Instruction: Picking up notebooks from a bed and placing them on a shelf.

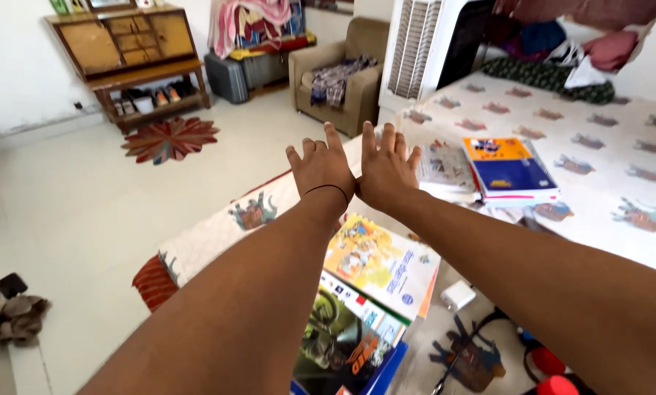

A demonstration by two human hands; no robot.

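two hands (321,167) (386,170) above patterned bed (598,146)

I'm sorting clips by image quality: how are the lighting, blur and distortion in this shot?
Head view: even daylight, soft shadows, no strong glare; left hand and right hand fairly sharp, the near books at the bottom slightly soft; wide-angle lens stretches the forearms and tilts the cabinet at the edge.

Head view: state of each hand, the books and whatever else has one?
left hand: open, flat, empty, held above the bed
right hand: open, flat, empty, thumb side touching the left hand
book stack: closed, lying flat on the bed
picture book: closed, lying on other books
white charger: lying loose on the bed
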